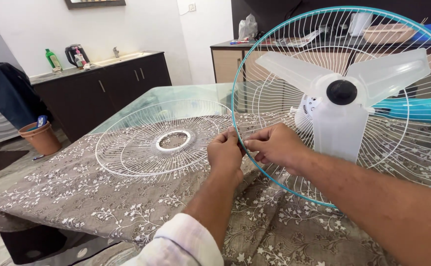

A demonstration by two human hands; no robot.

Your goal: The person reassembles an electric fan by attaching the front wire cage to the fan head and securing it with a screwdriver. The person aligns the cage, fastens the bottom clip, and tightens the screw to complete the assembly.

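— Up close, what are the two hands doing at the fan?

— Both meet on the teal rim point(233, 111) of the rear grille point(412, 148), at its left edge. The left hand point(225, 153) has its fingertips pinched shut on the rim, and the right hand point(274, 147) is pinched on the same spot from the other side, thumbs nearly touching. A white sleeve point(183, 244) shows on the left forearm.

— And where does the fan stand?

— Upright on a table draped in a grey floral cloth point(102, 197), toward the right of the view. Its three translucent white blades point(341, 106) sit inside the grille, fixed by a black centre cap point(342, 91).

— What else lies on the table?

— A second white wire grille point(141, 148), the front guard, lies flat on the cloth just left of the hands, its centre ring point(173, 140) open. Past the cloth, a bare stretch of the glass tabletop point(176, 96) shows.

— And the room behind?

— A dark cabinet counter point(112, 83) carries a black kettle point(75, 53) and a green bottle point(52, 59). A terracotta pot point(40, 138) stands on the floor below it, to the left.
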